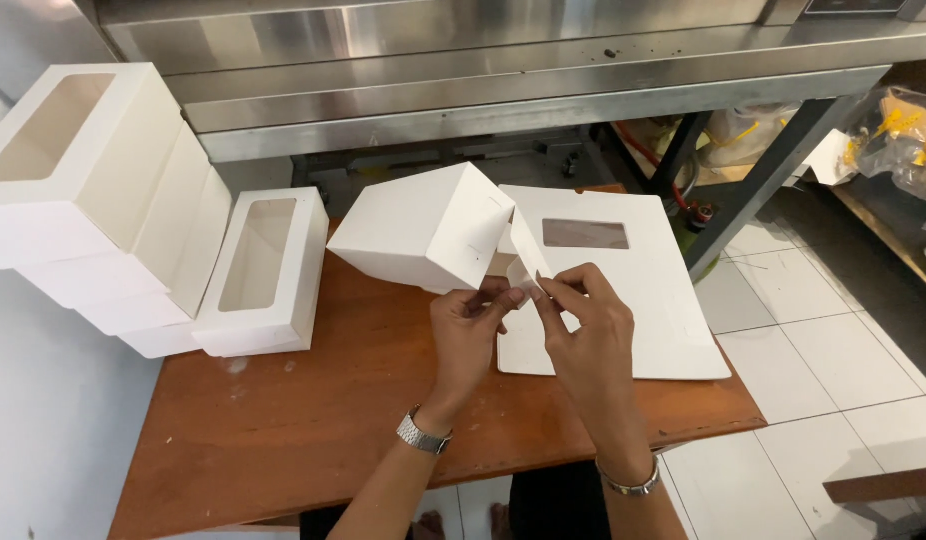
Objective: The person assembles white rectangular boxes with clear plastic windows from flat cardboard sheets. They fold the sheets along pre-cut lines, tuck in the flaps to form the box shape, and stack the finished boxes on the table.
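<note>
Counter (283, 440) of reddish-brown wood, scuffed and flat, taken here as the landmark; above its far edge runs a brushed steel shelf (503, 60), smooth and reflective; on the counter's left end stands a stack of finished boxes (113, 210), white card, oblong, each with a clear window panel; on the counter's right half lies a flat box blank (623, 300), thin matte card with a rectangular window, overhanging nothing; above the counter's centre, lifted clear of it, is the half-folded box (423, 235), white, crisp-edged, tilted with one end open toward the person. Left hand (468, 330), grip pinched on the box's lower flap edge; right hand (583, 320), grip pinched on the small tuck flap (523, 262) beside it; fingertips of both nearly touch. Judged advice: keep the left pinch steady as an anchor, bend the flap squarely along its scored crease, and slide it in straight, since thin card buckles or tears if forced at an angle. Wristwatch (423, 435) and bracelet (631, 485), both metal.
</note>
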